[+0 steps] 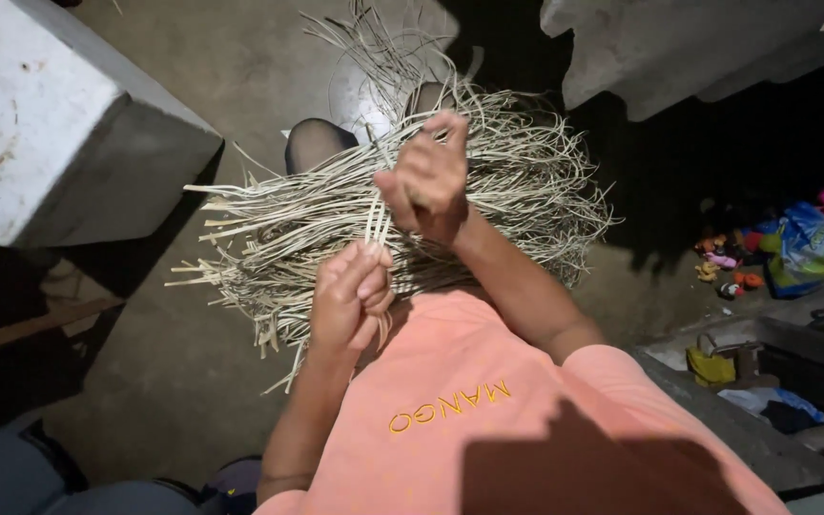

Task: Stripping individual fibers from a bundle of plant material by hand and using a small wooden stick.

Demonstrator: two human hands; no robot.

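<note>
Floor (183,381): bare grey concrete, dim, underneath everything.
Block (50,124): big pale grey concrete slab, upper left, well apart from the hands.
Bundle (317,219): loose sheaf of pale tan flat cane strips, lying across the lap just beyond the orange shirt (488,410); long axis running left to right, cut ends splayed toward the left, curled ends fanning out to the right.
Clutter (803,248): small bright toys and a blue printed bag on the floor at far right, untouched.
Right hand (428,181): raised above the sheaf, fingers clenched on a few strips, drawing them up.
Left hand (350,296): lower and nearer the body, fingers closed around the same few strips.
Held strips (377,224): thin pale lengths running nearly upright between the two hands, crosswise to the sheaf.
Doing it well, by judgement: steady tension between both grips, few strips at a time, pull along their length to avoid snagging the rest.
</note>
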